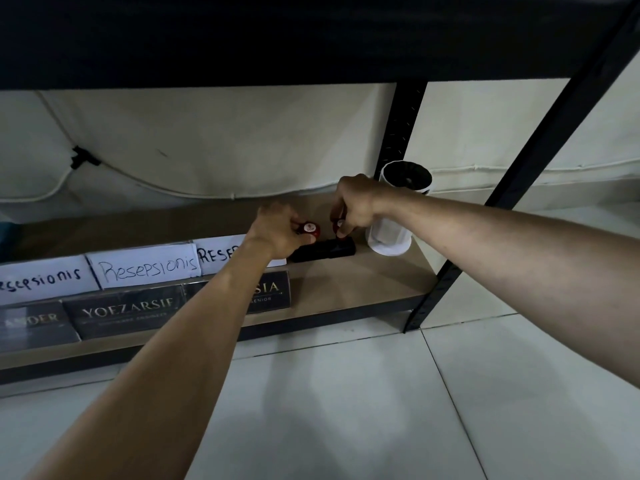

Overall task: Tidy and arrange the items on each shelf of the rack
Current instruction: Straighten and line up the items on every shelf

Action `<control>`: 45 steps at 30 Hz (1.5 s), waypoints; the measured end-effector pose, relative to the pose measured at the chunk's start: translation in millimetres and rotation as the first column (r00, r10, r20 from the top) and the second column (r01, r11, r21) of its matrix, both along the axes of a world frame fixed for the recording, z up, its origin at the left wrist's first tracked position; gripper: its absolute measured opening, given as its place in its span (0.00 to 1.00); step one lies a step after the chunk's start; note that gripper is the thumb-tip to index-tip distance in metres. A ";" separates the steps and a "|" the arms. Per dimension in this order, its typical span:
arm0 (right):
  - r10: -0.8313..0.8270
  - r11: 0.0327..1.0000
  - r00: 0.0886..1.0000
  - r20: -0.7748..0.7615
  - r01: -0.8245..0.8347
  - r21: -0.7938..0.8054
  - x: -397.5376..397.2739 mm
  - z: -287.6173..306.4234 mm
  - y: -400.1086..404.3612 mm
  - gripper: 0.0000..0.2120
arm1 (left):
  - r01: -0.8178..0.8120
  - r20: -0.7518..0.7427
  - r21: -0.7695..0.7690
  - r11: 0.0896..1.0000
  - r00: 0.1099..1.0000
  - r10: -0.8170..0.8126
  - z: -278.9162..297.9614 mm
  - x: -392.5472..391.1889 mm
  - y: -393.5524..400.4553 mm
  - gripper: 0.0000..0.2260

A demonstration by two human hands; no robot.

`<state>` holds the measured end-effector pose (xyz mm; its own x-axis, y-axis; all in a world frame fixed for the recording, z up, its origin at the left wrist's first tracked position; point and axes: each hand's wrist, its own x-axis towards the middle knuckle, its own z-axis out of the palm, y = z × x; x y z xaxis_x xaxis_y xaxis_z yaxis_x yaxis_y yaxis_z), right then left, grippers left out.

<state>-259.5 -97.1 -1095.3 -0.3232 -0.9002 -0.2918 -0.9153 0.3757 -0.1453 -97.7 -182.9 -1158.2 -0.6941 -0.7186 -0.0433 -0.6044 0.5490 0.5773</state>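
On the lowest shelf [346, 289], dark nameplates [126, 311] stand in front and handwritten cards [149, 266] behind, likely lined up already. Further back, the left hand [280, 230] pinches a red stamp [309, 229], and the right hand [353, 206] grips another red stamp [338, 226] above a black box [325, 251], probably grouping them beside the white cylinder [391, 237].

I see the bottom shelf [349, 285]; on it lie white name cards [149, 268], dark nameplates [124, 313], a black box [325, 251] and a white cylinder [391, 237].
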 end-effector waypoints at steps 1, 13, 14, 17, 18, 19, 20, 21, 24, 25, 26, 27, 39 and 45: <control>-0.002 1.000 1.000 0.003 0.002 0.001 -0.3 0.3 -0.1 0.19 | 0.000 0.002 -0.008 1.000 1.000 0.000 0.8 -0.1 -0.1 0.19; -0.007 1.000 0.998 0.057 0.009 -0.027 0.5 15.5 3.3 0.28 | 0.009 0.065 -0.018 1.000 0.998 -0.008 19.3 -1.5 7.8 0.21; -0.011 0.998 0.998 0.064 0.015 -0.067 -0.7 23.1 4.7 0.27 | 0.015 0.070 -0.059 0.998 0.997 -0.011 23.7 -2.4 8.7 0.24; -0.029 0.972 0.996 0.088 0.049 -0.231 -6.2 47.0 11.4 0.25 | 0.048 0.058 -0.183 0.982 0.998 -0.038 39.0 -9.2 14.4 0.28; -0.040 0.955 0.996 0.080 0.062 -0.291 -9.3 53.8 14.9 0.24 | 0.061 0.021 -0.206 0.977 0.998 -0.058 45.2 -12.6 19.2 0.27; -0.059 0.937 0.996 0.060 0.076 -0.342 -13.1 59.0 18.1 0.22 | 0.069 -0.027 -0.204 0.977 0.997 -0.076 49.3 -16.7 23.4 0.26; -0.091 0.925 0.995 0.026 0.094 -0.369 -17.9 61.6 20.6 0.21 | 0.072 -0.078 -0.187 0.980 0.993 -0.087 52.7 -20.3 28.0 0.23; -0.140 0.919 0.990 -0.022 0.122 -0.374 -24.5 63.3 23.3 0.21 | 0.077 -0.119 -0.148 0.986 0.988 -0.095 54.7 -25.8 32.0 0.21; -0.307 0.919 0.945 -0.115 0.263 -0.292 -44.7 61.6 29.4 0.28 | 0.116 -0.158 -0.069 0.991 0.979 -0.125 57.3 -43.1 43.7 0.13; -0.346 0.917 0.932 -0.104 0.313 -0.247 -49.0 60.9 32.3 0.30 | 0.144 -0.157 -0.063 0.988 0.976 -0.152 56.7 -49.2 45.8 0.12; -0.371 0.916 0.925 -0.081 0.349 -0.199 -51.7 60.8 36.6 0.33 | 0.170 -0.156 -0.053 0.984 0.972 -0.176 56.2 -55.8 48.9 0.14; -0.386 0.914 0.921 -0.050 0.374 -0.155 -51.7 61.6 41.2 0.35 | 0.192 -0.164 -0.025 0.981 0.967 -0.193 55.6 -61.3 51.9 0.16; -0.487 0.858 0.868 0.100 0.497 -0.131 -53.6 62.9 48.8 0.33 | 0.222 -0.222 0.012 0.975 0.951 -0.214 36.5 -92.5 51.3 0.19; -0.502 0.852 0.861 0.079 0.508 -0.126 -51.4 65.1 48.7 0.35 | 0.230 -0.218 -0.007 0.973 0.950 -0.226 31.3 -95.1 46.9 0.21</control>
<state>-310.8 -48.3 -1030.2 -0.7346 -0.6481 -0.2005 -0.5968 0.7579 -0.2634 -192.8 -136.0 -1126.9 -0.8335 -0.5407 0.1137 -0.3245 0.6455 0.6914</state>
